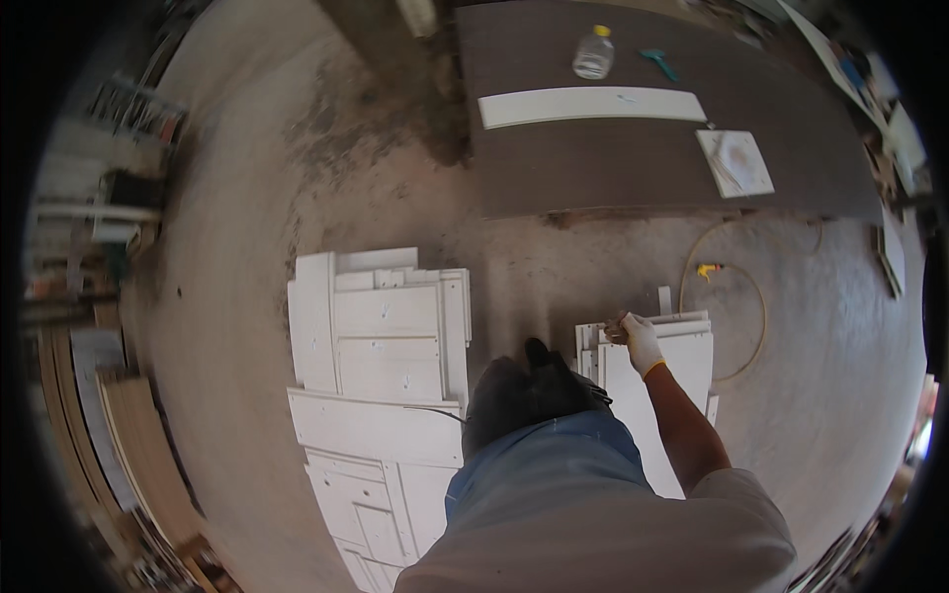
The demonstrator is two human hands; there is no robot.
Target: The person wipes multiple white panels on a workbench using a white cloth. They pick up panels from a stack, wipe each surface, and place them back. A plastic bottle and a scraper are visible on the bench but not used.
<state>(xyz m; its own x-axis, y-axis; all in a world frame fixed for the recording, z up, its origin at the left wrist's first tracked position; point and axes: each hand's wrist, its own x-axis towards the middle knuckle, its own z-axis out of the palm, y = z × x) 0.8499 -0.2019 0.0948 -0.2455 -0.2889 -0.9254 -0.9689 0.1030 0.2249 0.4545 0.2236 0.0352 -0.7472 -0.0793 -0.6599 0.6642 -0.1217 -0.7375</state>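
Note:
My right hand (641, 342), in a white glove with a yellow cuff, is over the far end of a stack of white panels (682, 366) on the floor to my right. Its fingers are curled around or against something small and brownish, too blurred to name; it could also be the soiled fingertips. Whether the hand touches the top panel is unclear. My left hand is out of sight. A larger spread of white panels (386, 311), piled in several layers, lies to the left of my legs.
Ahead stands a dark brown table (593, 158) with a clear yellow-capped bottle (593, 57), a green tool (659, 64), a long white panel (593, 107) and a square white piece (734, 164). A hose (763, 316) with a yellow nozzle (708, 271) curls on the floor. Boards (143, 455) lie far left.

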